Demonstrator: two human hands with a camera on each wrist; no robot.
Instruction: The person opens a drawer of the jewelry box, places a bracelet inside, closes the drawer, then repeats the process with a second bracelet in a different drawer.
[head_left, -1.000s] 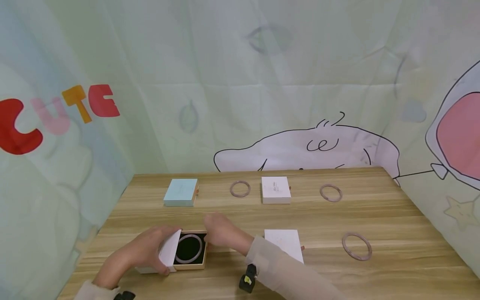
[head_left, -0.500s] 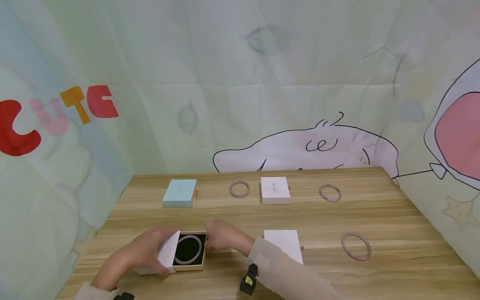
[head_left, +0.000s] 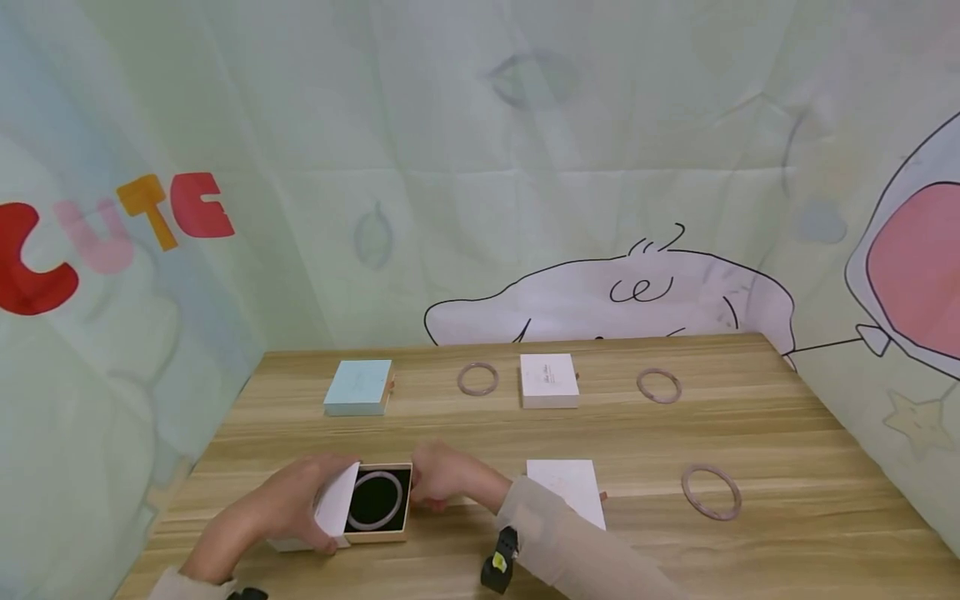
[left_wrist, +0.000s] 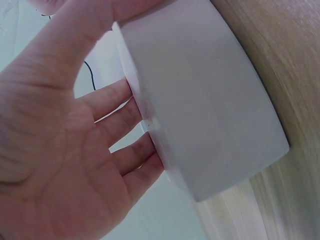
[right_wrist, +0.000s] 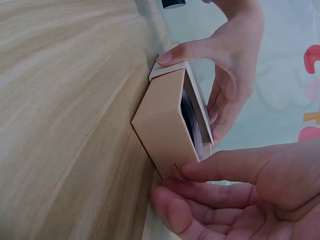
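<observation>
Tan drawer (right_wrist: 164, 139) shows at right wrist, hidden at left.

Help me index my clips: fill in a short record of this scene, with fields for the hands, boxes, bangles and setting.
Left hand: grips a white outer sleeve
Right hand: thumb touches the front of the tan drawer; whether it pinches a tab is unclear
Drawer position: partly out of the sleeve
Drawer contents: one bangle on dark lining
Other boxes: a light blue box; two white boxes, the nearer partly hidden
Loose bangles: three, on the wood-grain table
Setting: printed cloth backdrop
</observation>
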